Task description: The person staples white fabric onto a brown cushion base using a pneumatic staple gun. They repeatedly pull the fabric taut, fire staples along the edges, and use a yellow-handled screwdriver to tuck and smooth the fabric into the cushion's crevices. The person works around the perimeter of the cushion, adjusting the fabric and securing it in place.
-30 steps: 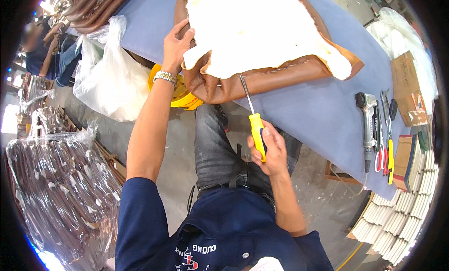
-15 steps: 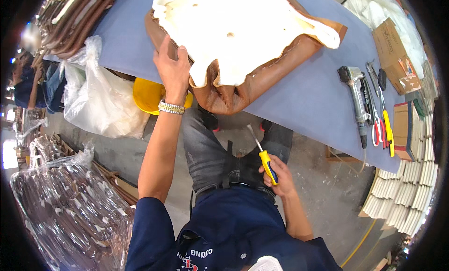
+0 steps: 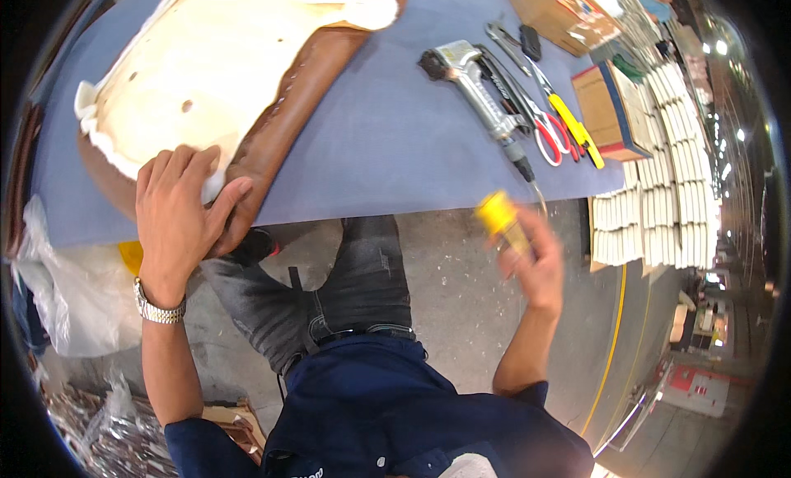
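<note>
Brown leather (image 3: pixel 284 119) is bordering the pale sheet (image 3: pixel 206 74) on the blue table (image 3: pixel 354 148), its right edge looking fastened, the near corner perhaps unfinished, where I'm watching the left hand (image 3: pixel 175 210) pressing, half-open, while the right hand (image 3: pixel 537 260) is gripping a blurred yellow handle (image 3: pixel 497 213).

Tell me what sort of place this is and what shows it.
Probably an upholstery workshop: a brown leather-looking piece with a pale backing lies on a blue-topped table, a metal staple-gun-like tool lies nearby, and stacks of pale pieces stand to the right.
</note>
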A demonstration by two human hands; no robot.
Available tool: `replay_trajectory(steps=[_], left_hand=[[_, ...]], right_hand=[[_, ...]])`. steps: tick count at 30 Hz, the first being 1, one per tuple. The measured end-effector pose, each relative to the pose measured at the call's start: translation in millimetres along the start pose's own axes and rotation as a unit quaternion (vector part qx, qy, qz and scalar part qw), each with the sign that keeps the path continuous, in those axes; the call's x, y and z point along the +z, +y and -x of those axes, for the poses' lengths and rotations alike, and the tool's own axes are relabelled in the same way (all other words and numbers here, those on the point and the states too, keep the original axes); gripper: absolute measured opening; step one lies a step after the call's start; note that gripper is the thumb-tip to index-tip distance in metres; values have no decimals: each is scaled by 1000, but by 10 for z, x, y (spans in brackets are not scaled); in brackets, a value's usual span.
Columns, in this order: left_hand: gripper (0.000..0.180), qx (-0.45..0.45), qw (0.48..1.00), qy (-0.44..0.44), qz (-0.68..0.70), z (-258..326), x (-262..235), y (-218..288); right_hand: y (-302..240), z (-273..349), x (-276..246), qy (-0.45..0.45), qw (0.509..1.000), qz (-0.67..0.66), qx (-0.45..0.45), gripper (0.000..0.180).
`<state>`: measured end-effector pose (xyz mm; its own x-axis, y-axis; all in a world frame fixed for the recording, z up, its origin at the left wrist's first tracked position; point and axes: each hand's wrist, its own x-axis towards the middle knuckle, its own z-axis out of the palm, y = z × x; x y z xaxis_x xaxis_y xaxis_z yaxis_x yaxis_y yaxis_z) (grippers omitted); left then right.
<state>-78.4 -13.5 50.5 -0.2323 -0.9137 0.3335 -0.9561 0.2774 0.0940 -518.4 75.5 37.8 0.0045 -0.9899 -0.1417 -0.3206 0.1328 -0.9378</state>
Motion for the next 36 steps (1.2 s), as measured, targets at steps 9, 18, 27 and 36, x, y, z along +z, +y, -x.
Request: replay_trajectory(steps=[9,18,27,36], left_hand=[[34,-14,986,4,166,-8,89,-17],[45,43,992,-28,111,-105,105,-278],[29,0,982,-82,170,-217,207,-225],[30,-9,983,-78,168,-212,246,-267]], right_hand=[[346,-1929,-1176,209,833,434,-273,44],[-42,-2362,150,98,802,541,-233,67],[-926,-1451,-4,78,924,348,-138,42],[-419,-540,1714,-95,984,-112,-97,43]])
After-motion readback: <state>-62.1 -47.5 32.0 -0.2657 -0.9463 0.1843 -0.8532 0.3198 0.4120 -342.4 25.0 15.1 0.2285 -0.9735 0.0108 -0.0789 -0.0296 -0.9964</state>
